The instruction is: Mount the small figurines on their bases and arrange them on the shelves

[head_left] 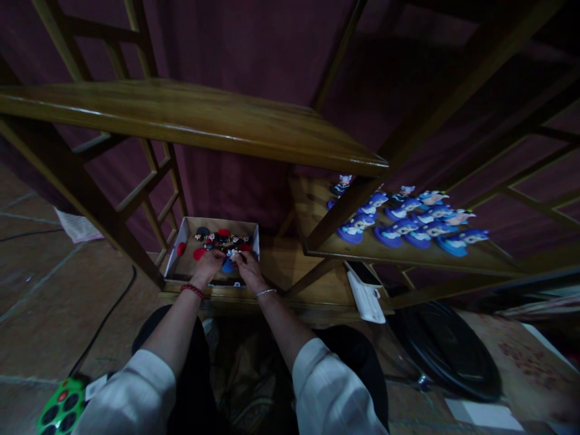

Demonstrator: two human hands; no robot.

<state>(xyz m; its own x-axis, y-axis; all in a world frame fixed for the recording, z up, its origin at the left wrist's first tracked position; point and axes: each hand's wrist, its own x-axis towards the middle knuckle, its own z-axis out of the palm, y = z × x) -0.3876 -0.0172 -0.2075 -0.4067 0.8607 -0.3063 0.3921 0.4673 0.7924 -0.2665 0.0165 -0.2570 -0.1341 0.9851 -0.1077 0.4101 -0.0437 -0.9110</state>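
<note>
Over a shallow cardboard box point(181, 269) on the low shelf, both hands meet at a small figurine with a blue base point(229, 264). My left hand point(211, 264), with a red bracelet at the wrist, is closed at its left side. From the right, my right hand point(249, 270) pinches it; a light bracelet circles that wrist. The fingers partly cover the figurine, so its details are hidden. Farther back in the box lie several dark figurines point(222, 240) with red and dark round bases. One red round piece point(181, 249) leans near the box's left wall.
Several purple-and-blue figurines point(403, 226) stand on the higher shelf at right. A wooden shelf board point(194, 121) spans above the box. A white object with a dark top point(366, 293) sits right of the box. A black round seat point(446, 347) and green power strip point(63, 408) are nearby.
</note>
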